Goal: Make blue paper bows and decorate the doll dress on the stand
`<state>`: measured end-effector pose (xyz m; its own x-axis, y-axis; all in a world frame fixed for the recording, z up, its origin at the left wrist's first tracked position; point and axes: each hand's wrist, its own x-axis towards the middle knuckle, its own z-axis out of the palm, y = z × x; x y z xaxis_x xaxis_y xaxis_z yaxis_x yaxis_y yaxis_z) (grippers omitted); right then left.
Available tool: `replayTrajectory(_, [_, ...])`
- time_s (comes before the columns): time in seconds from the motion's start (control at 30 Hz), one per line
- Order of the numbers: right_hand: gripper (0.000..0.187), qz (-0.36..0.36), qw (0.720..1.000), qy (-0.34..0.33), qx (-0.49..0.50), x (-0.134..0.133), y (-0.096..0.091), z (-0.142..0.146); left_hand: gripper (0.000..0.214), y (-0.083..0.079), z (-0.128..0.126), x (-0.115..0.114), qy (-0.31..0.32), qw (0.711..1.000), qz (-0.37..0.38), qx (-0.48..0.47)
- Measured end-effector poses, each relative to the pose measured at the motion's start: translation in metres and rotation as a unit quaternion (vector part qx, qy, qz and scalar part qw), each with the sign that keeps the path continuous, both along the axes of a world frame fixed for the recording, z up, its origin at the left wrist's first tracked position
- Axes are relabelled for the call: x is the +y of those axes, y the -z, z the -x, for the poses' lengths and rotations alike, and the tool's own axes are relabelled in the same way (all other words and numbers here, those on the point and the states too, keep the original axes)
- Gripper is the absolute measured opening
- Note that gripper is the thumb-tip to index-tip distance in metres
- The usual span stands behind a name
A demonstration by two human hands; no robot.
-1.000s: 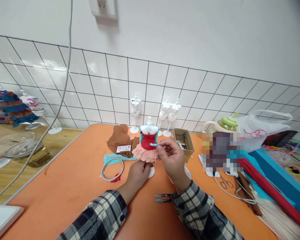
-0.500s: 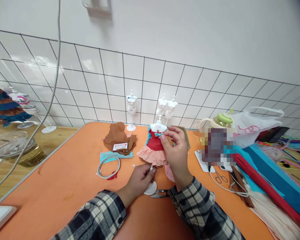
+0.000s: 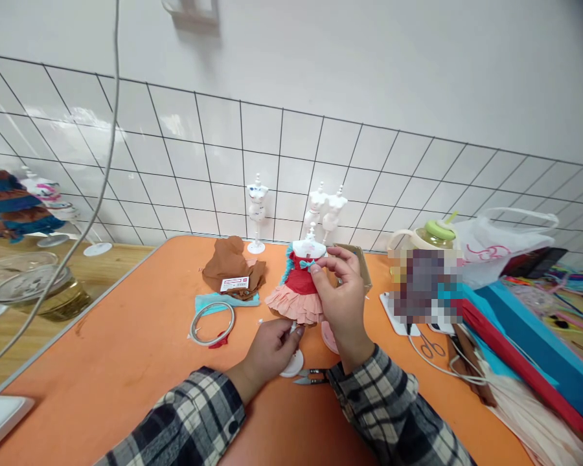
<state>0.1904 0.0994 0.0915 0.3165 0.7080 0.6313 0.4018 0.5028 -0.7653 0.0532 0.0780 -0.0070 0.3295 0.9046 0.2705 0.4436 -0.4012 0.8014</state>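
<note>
A small white mannequin (image 3: pixel 309 246) in a red top and pink ruffled skirt (image 3: pixel 295 303) stands on the orange table (image 3: pixel 140 349). My left hand (image 3: pixel 271 349) pinches the mannequin's thin stem just above its round white base (image 3: pixel 292 366). My right hand (image 3: pixel 342 298) is raised beside the doll's chest, with its fingertips pinching a tiny teal bow (image 3: pixel 307 263) against the red top. Small thread snips (image 3: pixel 311 377) lie on the table between my wrists.
Brown fabric with a label (image 3: pixel 233 268), a teal strip and a wire ring (image 3: pixel 212 323) lie at left. Three bare white mannequins (image 3: pixel 320 210) stand by the tiled wall. A cardboard box, a green-lidded cup (image 3: pixel 432 236), scissors (image 3: pixel 430 346), a plastic bag and coloured sheets crowd the right side.
The doll has come closer to me and my left hand now grips its stem above the base. My right hand rose from the waist to the chest with the bow.
</note>
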Motion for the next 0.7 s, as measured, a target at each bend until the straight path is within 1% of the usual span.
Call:
replayTrajectory(0.2, [0.007,-0.005,1.000,0.019,0.002,-0.0010,-0.0010,0.0011,0.039,0.0020,0.0024,0.0014,-0.005,0.999,-0.022,0.035])
replayTrajectory(0.33, [0.006,-0.012,1.000,0.016,0.022,-0.0011,0.0040,0.0047,0.040,0.0040,0.0033,0.0011,-0.015,0.998,-0.040,0.052])
replayTrajectory(0.43, [0.009,-0.016,0.999,0.020,0.040,-0.0008,0.0078,0.0067,0.039,0.0048,0.0036,0.0003,-0.014,0.995,-0.072,0.072])
replayTrajectory(0.53, [0.008,-0.018,0.998,0.021,0.049,-0.0014,0.0073,0.0067,0.034,0.0032,0.0044,0.0000,-0.016,0.991,-0.105,0.085])
replayTrajectory(0.6, [0.007,-0.020,0.999,0.018,0.043,-0.0024,0.0045,0.0056,0.034,0.0017,0.0051,0.0001,-0.008,0.992,-0.103,0.078])
replayTrajectory(0.7, [0.006,-0.028,0.999,0.023,0.023,-0.0033,0.0001,0.0027,0.039,0.0011,0.0059,0.0002,0.035,0.995,-0.070,0.056])
